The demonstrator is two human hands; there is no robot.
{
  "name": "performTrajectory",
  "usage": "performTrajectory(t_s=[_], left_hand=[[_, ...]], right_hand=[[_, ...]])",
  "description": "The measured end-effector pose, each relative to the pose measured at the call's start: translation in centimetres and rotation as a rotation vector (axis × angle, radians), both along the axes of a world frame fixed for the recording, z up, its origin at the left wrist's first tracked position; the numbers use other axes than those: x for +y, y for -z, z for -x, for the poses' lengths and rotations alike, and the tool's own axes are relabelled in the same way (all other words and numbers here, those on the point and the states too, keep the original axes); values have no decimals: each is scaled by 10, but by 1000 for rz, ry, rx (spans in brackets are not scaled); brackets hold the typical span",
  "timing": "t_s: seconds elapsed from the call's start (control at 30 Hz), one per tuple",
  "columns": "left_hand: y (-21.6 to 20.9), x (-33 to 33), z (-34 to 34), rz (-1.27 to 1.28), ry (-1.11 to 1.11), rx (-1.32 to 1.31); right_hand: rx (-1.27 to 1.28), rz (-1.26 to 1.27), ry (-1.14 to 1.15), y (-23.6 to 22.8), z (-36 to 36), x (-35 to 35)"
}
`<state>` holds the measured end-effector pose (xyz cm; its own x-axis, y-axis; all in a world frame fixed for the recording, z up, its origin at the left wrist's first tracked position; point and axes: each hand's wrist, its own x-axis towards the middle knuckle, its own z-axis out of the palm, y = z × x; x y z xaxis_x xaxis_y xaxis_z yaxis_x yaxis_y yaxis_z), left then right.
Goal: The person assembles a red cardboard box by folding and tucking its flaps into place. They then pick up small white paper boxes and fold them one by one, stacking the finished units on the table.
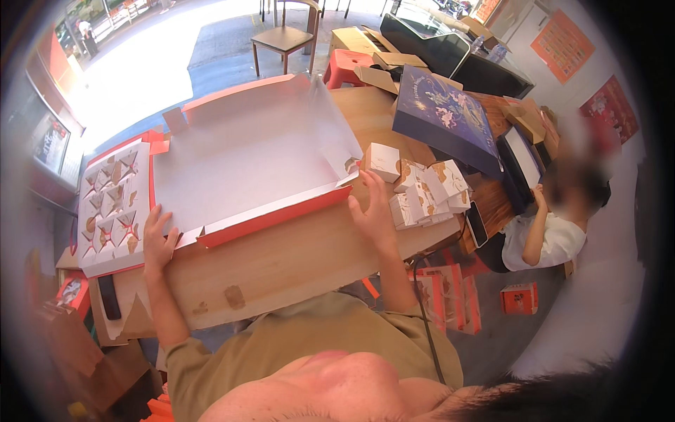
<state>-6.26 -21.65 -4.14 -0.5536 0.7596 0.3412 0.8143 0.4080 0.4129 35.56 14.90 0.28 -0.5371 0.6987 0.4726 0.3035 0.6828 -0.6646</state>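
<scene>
A large shallow cardboard box [246, 148], white inside and red outside, lies open on the table before me with its walls and flaps partly raised. My left hand [160, 238] is at its near left corner, fingers apart, beside a red-edged white tray [116, 204] with several folded compartments. At the near right corner my right hand [373, 211] has its thumb and fingers around the end of the box's front wall. Just right of that hand sit several small white boxes [429, 193] with brown prints, one standing apart as a cube [383, 162].
A dark blue printed box [446, 119] and a phone [477, 224] lie at the right. Another person [555, 225] sits there, hand on a dark box [520, 165]. Beyond the table stand a red stool [346, 67] and a chair [285, 39]. Red-and-white boxes [450, 295] lie below.
</scene>
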Motion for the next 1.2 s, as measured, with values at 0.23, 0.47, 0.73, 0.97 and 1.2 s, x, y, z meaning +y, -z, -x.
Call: performTrajectory(t_s=[0.23,0.47,0.73,0.97,1.2], left_hand=[[-23,15,-26,-152,-9,80],[-18,17,-19,-212,-64,-353],[-42,5,-28,-130,-127,-441],[-51,-35,-50,-631,-93,-823],[-1,-72,-46,-719,-165,-743]], right_hand=[[-201,-378,-138,-23,28,-19],[-134,-388,-190,15,19,-5],[-116,-402,-159,33,-10,-22],[-108,-271,-175,51,-29,-35],[-312,-191,-282,42,-28,-45]])
